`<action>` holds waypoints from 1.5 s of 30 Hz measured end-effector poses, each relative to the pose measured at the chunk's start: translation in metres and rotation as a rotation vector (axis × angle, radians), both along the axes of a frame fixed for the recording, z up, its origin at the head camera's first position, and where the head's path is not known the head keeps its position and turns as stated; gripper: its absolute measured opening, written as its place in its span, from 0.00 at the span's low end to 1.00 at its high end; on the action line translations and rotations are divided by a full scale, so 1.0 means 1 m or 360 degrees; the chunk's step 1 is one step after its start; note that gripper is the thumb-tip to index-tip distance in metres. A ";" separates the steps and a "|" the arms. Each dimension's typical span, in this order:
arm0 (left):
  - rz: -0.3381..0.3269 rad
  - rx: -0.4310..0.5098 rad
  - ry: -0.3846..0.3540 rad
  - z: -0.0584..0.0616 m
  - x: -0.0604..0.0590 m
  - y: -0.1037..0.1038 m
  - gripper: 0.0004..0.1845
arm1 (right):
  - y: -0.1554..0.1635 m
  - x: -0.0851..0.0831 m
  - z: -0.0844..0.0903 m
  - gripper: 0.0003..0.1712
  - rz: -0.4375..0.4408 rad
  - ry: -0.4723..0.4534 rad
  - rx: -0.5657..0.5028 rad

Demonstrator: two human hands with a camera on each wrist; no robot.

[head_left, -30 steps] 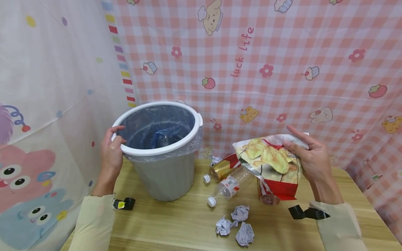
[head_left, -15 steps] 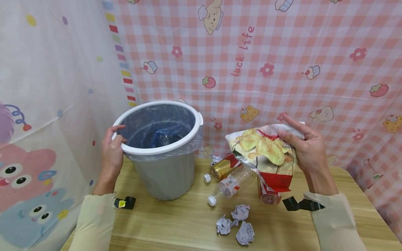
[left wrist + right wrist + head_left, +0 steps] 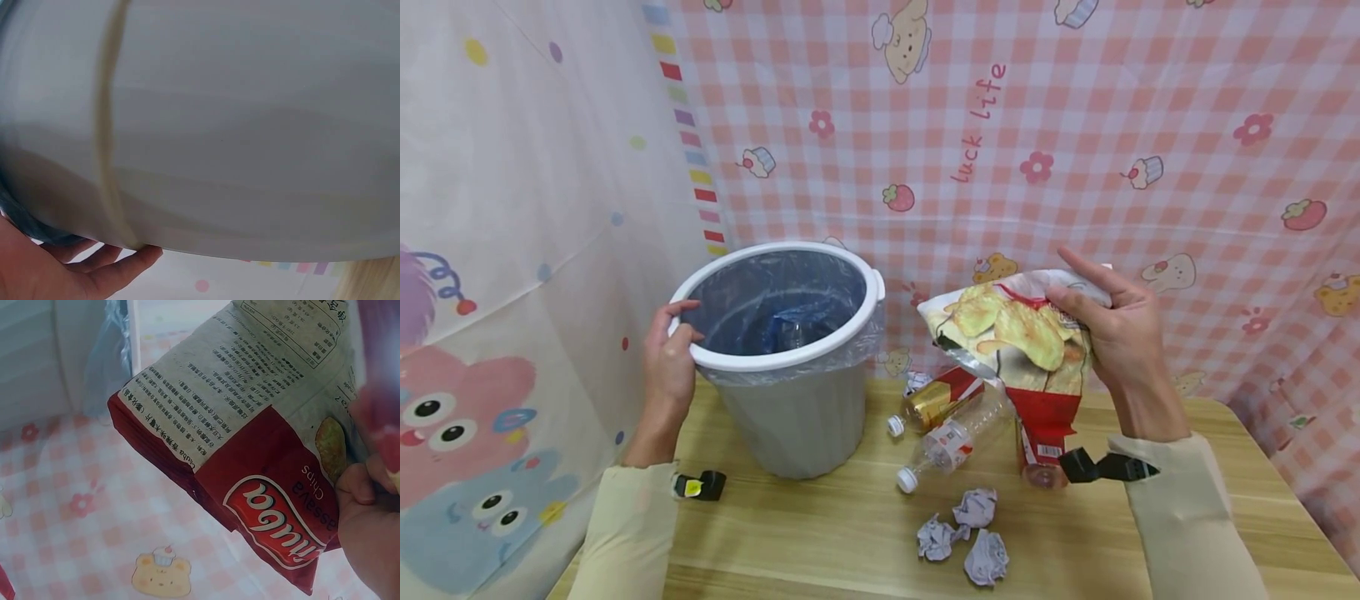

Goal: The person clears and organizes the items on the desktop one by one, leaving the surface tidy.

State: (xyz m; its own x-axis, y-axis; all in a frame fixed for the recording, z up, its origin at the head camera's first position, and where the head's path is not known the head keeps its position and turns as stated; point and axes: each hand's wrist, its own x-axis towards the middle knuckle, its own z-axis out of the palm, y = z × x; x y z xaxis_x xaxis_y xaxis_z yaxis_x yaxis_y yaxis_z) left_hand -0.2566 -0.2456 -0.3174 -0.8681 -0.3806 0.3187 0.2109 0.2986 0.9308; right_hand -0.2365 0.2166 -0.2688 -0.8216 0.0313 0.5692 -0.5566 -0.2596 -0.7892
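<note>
Chip bag [image 3: 1015, 342], pinched in right hand [image 3: 1120, 342], now higher, nearer bin [image 3: 790, 367]; left hand [image 3: 666, 367] seemingly still grips rim.

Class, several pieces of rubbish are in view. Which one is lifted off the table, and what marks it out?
The chip bag, pinched at its top by the right hand. The clear bottle, gold can and paper balls all lie on the table.
</note>
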 end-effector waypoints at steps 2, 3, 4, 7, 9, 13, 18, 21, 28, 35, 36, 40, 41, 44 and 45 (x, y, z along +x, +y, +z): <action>0.0000 0.0001 -0.0003 0.000 0.000 0.000 0.24 | -0.003 -0.002 0.004 0.23 0.0022 0.0010 -0.0021; -0.0002 0.0001 -0.0004 0.001 0.000 0.001 0.24 | -0.004 -0.002 0.007 0.23 0.0030 0.0013 -0.0039; -0.0004 0.0004 -0.0004 0.001 -0.001 0.001 0.24 | -0.006 -0.002 0.009 0.23 0.0033 0.0011 -0.0044; -0.0005 0.0007 -0.0003 0.002 -0.001 0.001 0.24 | -0.011 -0.003 0.015 0.23 0.0020 0.0000 -0.0055; -0.0003 0.0008 -0.0004 0.002 -0.001 0.001 0.24 | -0.015 -0.003 0.020 0.23 0.0015 -0.0005 -0.0066; 0.0001 0.0004 -0.0007 0.002 0.000 0.001 0.24 | -0.025 -0.005 0.029 0.23 0.0029 0.0013 -0.0093; 0.0001 0.0007 -0.0014 0.001 0.000 0.002 0.24 | -0.038 -0.009 0.039 0.23 0.0052 0.0072 -0.0084; 0.0007 -0.0007 -0.0011 0.000 0.000 0.002 0.24 | -0.046 -0.012 0.044 0.22 0.0079 0.0107 -0.0078; 0.0013 -0.0015 -0.0003 0.000 0.000 0.001 0.24 | -0.068 -0.021 0.053 0.23 0.0121 0.0148 -0.0098; 0.0005 -0.0001 -0.0002 0.000 0.001 0.000 0.25 | -0.092 -0.029 0.057 0.23 0.0178 0.0118 -0.0020; 0.0008 -0.0003 -0.0003 0.000 0.001 0.000 0.25 | -0.095 -0.030 0.057 0.23 0.0183 0.0116 -0.0006; 0.0006 0.0000 -0.0003 0.000 0.001 0.000 0.25 | -0.108 -0.033 0.057 0.23 0.0191 0.0093 0.0052; 0.0004 -0.0002 -0.0004 0.000 0.001 0.000 0.25 | -0.110 -0.033 0.057 0.23 0.0191 0.0088 0.0062; -0.0001 0.0002 0.0002 0.000 0.001 0.000 0.25 | -0.118 -0.035 0.056 0.24 0.0188 0.0060 0.0100; -0.0002 0.0005 0.0005 0.001 0.001 0.000 0.25 | -0.121 -0.035 0.056 0.24 0.0175 0.0044 0.0120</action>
